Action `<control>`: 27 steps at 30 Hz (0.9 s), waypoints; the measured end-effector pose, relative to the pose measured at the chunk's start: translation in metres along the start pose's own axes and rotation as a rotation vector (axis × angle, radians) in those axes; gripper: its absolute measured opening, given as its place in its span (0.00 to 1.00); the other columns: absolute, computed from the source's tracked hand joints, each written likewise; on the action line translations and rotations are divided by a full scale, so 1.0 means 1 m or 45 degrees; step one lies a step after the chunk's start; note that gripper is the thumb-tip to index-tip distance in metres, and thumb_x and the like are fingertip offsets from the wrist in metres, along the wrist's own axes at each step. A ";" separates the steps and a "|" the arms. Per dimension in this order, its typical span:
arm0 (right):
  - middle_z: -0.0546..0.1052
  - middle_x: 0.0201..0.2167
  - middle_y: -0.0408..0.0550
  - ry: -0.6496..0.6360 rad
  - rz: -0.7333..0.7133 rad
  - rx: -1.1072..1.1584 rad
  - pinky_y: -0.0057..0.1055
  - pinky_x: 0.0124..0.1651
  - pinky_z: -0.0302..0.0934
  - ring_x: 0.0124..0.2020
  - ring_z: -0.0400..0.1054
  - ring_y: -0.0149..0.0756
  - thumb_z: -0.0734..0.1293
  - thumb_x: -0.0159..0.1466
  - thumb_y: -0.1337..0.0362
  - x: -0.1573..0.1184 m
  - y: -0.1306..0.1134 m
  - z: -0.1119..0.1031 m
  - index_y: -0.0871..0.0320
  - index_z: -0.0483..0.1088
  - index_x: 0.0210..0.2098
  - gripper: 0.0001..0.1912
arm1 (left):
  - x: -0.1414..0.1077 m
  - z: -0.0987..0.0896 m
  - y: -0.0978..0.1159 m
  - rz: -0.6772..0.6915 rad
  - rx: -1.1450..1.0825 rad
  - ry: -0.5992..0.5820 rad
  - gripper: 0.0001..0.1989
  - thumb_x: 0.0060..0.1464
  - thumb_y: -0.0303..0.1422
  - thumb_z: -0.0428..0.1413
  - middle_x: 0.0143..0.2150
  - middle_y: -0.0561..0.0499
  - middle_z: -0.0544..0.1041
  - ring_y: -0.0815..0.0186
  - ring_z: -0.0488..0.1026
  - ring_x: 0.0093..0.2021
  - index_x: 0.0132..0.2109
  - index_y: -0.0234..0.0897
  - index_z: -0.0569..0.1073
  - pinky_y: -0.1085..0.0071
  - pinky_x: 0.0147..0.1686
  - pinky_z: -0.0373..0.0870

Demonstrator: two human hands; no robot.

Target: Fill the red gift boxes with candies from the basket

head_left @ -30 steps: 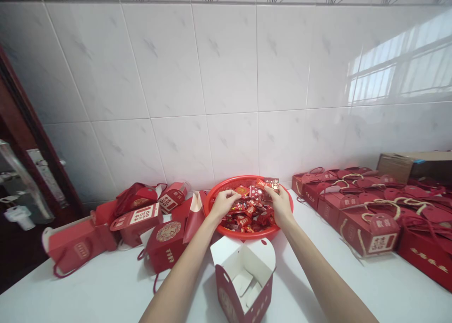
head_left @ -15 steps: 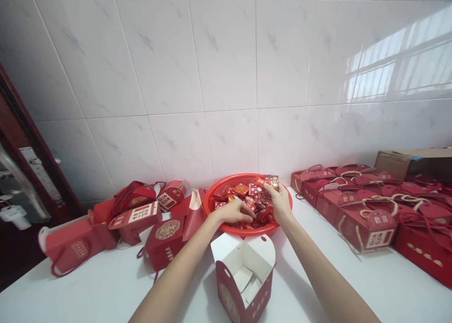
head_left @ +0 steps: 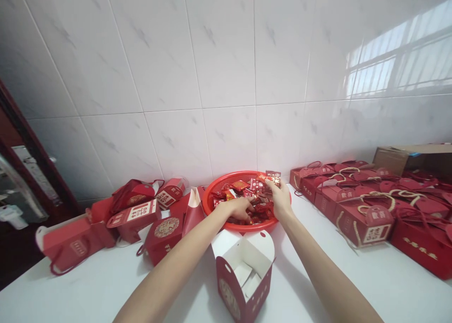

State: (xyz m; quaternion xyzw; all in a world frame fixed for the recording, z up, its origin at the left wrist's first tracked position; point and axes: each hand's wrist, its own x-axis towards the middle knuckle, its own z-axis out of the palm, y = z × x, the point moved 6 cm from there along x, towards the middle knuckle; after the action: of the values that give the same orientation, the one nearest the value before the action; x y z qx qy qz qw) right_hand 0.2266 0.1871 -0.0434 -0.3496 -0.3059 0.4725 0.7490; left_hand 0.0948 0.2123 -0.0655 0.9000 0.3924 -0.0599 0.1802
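Note:
A red plastic basket (head_left: 212, 191) full of wrapped candies (head_left: 241, 185) stands against the wall in front of me. My left hand (head_left: 242, 208) reaches over its near side, fingers curled down and closed on a wrapped candy in the pile; the fingertips are partly hidden. At the right side of the basket, my right hand (head_left: 278, 195) pinches small wrapped candies (head_left: 272, 176), an orange-red one and a dark red one, above the pile. Nearest to me is a dark red gift box (head_left: 243, 285) with its top flaps up, showing a white inside with folded flaps at the bottom.
Several red gift boxes (head_left: 165, 236) lie loosely on the left of the white table (head_left: 303, 276). Closed red boxes with rope handles (head_left: 365, 224) stand in rows on the right, beside a brown cardboard box (head_left: 391, 160). White tiles cover the wall (head_left: 229, 78).
My left hand has dipped deeper into the candies, its fingers curling in. The right hand stays at the right side with candies in its fingers. The view has tilted slightly down.

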 end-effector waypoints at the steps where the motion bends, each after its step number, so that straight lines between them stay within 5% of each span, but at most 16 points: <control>1: 0.77 0.25 0.39 0.014 -0.010 0.011 0.26 0.20 0.64 0.21 0.70 0.32 0.75 0.44 0.59 0.001 0.000 -0.001 0.56 0.67 0.32 0.20 | 0.002 -0.002 0.002 0.024 -0.012 0.047 0.20 0.44 0.32 0.62 0.69 0.48 0.63 0.56 0.77 0.48 0.48 0.41 0.81 0.68 0.47 0.72; 6: 0.76 0.23 0.37 0.102 -0.042 0.038 0.27 0.20 0.63 0.20 0.70 0.33 0.74 0.46 0.58 0.001 -0.002 -0.007 0.55 0.65 0.33 0.19 | 0.013 -0.011 0.010 0.135 0.105 0.185 0.17 0.46 0.23 0.55 0.48 0.49 0.81 0.59 0.78 0.41 0.42 0.39 0.82 0.70 0.42 0.72; 12: 0.76 0.25 0.37 0.205 -0.108 0.086 0.27 0.26 0.67 0.24 0.71 0.32 0.74 0.47 0.60 0.001 -0.007 -0.012 0.55 0.65 0.32 0.17 | 0.036 -0.018 0.014 0.238 0.150 0.327 0.23 0.44 0.20 0.56 0.69 0.45 0.63 0.53 0.73 0.56 0.49 0.38 0.79 0.65 0.55 0.69; 17: 0.76 0.25 0.38 0.180 -0.108 0.092 0.26 0.25 0.66 0.26 0.72 0.33 0.73 0.47 0.60 0.002 -0.007 -0.010 0.55 0.65 0.33 0.17 | 0.049 -0.006 0.008 0.312 -0.038 0.275 0.27 0.38 0.16 0.56 0.56 0.50 0.78 0.55 0.75 0.54 0.45 0.43 0.81 0.66 0.54 0.68; 22: 0.77 0.25 0.39 0.165 -0.108 0.092 0.26 0.25 0.65 0.26 0.72 0.33 0.73 0.48 0.61 0.002 -0.008 -0.009 0.56 0.66 0.33 0.15 | 0.041 -0.017 -0.005 0.186 -0.175 0.432 0.20 0.41 0.16 0.56 0.35 0.50 0.84 0.58 0.79 0.37 0.37 0.41 0.83 0.70 0.41 0.72; 27: 0.77 0.26 0.39 0.188 -0.096 0.090 0.26 0.26 0.66 0.25 0.71 0.31 0.72 0.49 0.61 0.000 -0.008 -0.009 0.57 0.67 0.33 0.14 | 0.015 -0.039 -0.017 0.098 -0.309 0.648 0.18 0.47 0.20 0.54 0.40 0.48 0.84 0.59 0.79 0.41 0.42 0.39 0.83 0.71 0.42 0.71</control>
State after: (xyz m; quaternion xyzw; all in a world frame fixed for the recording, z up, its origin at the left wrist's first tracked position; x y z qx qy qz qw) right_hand 0.2377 0.1829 -0.0418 -0.3453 -0.2458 0.4275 0.7985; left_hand 0.0913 0.2477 -0.0377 0.8722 0.3948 0.2222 0.1843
